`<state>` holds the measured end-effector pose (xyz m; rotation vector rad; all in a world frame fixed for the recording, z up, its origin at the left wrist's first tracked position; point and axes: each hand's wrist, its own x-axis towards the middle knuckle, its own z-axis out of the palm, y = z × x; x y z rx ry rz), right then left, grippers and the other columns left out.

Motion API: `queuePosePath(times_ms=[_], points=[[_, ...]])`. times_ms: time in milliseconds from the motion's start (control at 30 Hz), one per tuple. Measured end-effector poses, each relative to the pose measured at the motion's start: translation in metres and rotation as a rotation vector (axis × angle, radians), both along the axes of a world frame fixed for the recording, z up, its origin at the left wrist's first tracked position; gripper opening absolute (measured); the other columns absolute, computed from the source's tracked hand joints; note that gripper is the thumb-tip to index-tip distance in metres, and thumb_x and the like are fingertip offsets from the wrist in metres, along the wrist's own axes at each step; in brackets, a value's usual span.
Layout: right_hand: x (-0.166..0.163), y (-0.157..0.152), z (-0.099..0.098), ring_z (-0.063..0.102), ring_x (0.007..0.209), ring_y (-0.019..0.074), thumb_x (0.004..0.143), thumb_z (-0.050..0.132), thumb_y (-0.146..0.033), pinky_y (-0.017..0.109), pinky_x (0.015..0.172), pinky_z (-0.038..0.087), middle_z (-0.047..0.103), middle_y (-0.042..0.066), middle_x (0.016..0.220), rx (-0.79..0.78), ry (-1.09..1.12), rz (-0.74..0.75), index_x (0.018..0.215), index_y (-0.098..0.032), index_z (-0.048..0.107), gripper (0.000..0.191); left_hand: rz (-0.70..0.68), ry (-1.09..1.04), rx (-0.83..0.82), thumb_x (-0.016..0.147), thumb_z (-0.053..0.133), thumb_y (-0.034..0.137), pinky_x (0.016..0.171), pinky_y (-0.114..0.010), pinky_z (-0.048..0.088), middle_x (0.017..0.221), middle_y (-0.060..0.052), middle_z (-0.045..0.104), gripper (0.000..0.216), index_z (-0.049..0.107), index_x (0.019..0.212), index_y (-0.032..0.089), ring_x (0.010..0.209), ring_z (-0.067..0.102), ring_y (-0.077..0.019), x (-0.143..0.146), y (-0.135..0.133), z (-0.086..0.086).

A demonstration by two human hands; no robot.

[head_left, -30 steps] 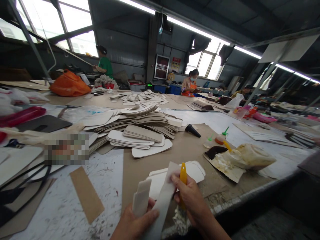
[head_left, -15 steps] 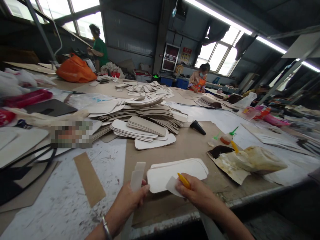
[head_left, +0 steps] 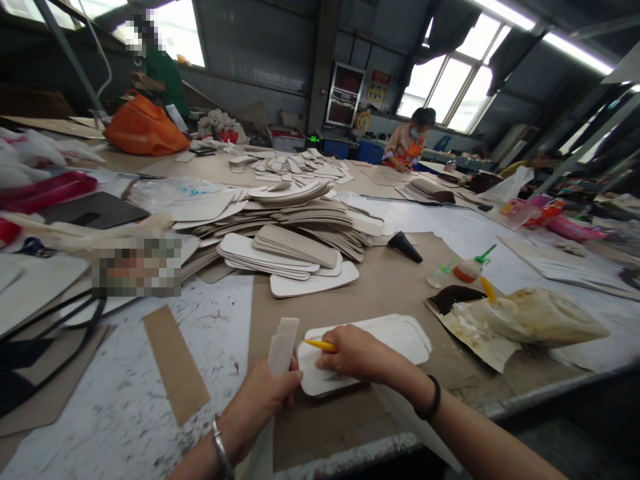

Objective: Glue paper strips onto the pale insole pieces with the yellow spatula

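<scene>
My left hand [head_left: 263, 400] is closed around a few narrow white strips [head_left: 281, 345] that stand up from my fingers at the near table edge. My right hand [head_left: 353, 353] grips a thin yellow tool [head_left: 320, 345] pointing left, and rests on a stack of white rounded panels [head_left: 395, 333] lying on brown paper [head_left: 390, 287]. The two hands are a short gap apart, and the tool's tip lies over the stack's left end.
A large heap of white and beige cut panels [head_left: 290, 233] fills the table's middle. A brown card strip [head_left: 175, 363] lies to the left. Glue bottles [head_left: 467, 270], a black nozzle [head_left: 404, 247] and a stained wrapped bundle [head_left: 540, 317] sit right. Other people [head_left: 410, 143] work at far tables.
My right hand has gone from holding a long white strip up near my body to lying on the panel stack, the yellow tool now pointing left. My left hand keeps its strips upright.
</scene>
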<state>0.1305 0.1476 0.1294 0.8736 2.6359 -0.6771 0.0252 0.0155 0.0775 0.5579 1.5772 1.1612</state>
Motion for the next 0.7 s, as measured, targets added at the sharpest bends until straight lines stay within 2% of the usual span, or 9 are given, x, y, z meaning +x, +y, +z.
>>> queuePosePath(times_ms=[200,333,467,600,700], points=[[-0.002,0.004,0.000,0.061,0.068,0.0227,0.073,0.059,-0.034,0.026,0.052,0.033,0.069,0.011,0.079,0.057,-0.083,0.099,0.083,-0.016,0.069,0.023,-0.036,0.008,-0.020,0.062,0.056,0.041,0.049,-0.022,0.027,0.046,0.006,0.046,0.025,0.051,0.066,0.017,0.048,0.040,-0.0103,-0.003,0.003,-0.004],[-0.003,0.000,0.002,0.064,0.075,0.0257,0.075,0.058,-0.033,0.028,0.057,0.039,0.070,0.012,0.084,0.094,-0.090,0.131,0.089,-0.017,0.069,0.025,-0.076,0.053,-0.004,0.061,0.057,0.050,0.046,-0.023,0.024,0.045,0.005,0.045,0.035,0.053,0.064,0.016,0.045,0.037,-0.0104,-0.001,0.010,-0.001],[-0.001,-0.006,0.005,0.065,0.080,0.0273,0.075,0.059,-0.034,0.029,0.061,0.042,0.070,0.013,0.086,0.138,-0.097,0.130,0.090,-0.017,0.069,0.025,-0.041,0.060,0.075,0.062,0.058,0.045,0.046,-0.024,0.024,0.046,0.004,0.045,0.029,0.054,0.062,0.017,0.046,0.036,-0.0111,0.002,0.014,-0.006],[0.025,0.001,0.013,0.064,0.084,0.0284,0.076,0.059,-0.033,0.030,0.065,0.042,0.070,0.014,0.088,0.214,-0.174,0.094,0.090,-0.016,0.068,0.023,-0.030,0.080,0.070,0.063,0.058,0.046,0.047,-0.024,0.025,0.047,0.004,0.045,0.029,0.052,0.061,0.018,0.047,0.037,-0.0120,0.002,0.013,-0.013],[0.063,0.020,0.022,0.063,0.083,0.0263,0.078,0.056,-0.028,0.029,0.064,0.040,0.069,0.011,0.087,0.237,-0.218,-0.052,0.086,-0.017,0.067,0.017,-0.027,0.084,0.040,0.063,0.057,0.049,0.049,-0.025,0.026,0.048,0.004,0.046,0.031,0.049,0.062,0.019,0.048,0.038,-0.0123,0.000,0.010,-0.013]])
